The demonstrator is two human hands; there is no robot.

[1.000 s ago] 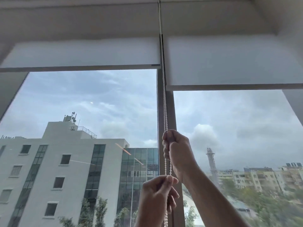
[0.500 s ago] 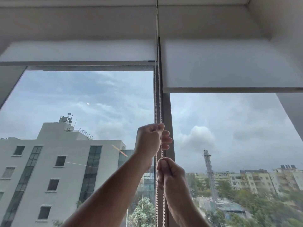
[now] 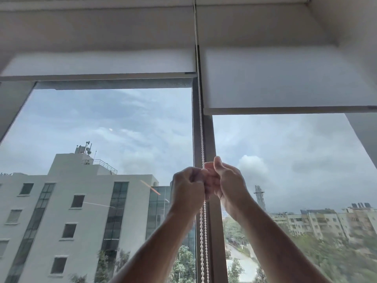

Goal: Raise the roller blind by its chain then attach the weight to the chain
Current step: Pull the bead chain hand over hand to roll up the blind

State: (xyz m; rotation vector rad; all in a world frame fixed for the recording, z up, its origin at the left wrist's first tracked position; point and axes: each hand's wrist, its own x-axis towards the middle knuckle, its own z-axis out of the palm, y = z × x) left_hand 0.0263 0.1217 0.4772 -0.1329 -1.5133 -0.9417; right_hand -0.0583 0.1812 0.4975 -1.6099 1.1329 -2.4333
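Observation:
A white bead chain hangs down along the grey window mullion between two white roller blinds. The left blind is rolled nearly to the top, its bottom bar high above the glass. The right blind hangs lower. My left hand grips the chain with curled fingers. My right hand sits right beside it at the same height, fingers curled round the chain, thumb pointing up. Both strands of the chain run on below my hands. No weight is in view.
Large window panes show a white building on the left and trees and apartment blocks on the right. A white ceiling recess boxes in the blinds at the top right.
The left blind's bottom bar has risen, uncovering the top of the window frame. My right hand came up from below and now sits level with my left hand on the chain.

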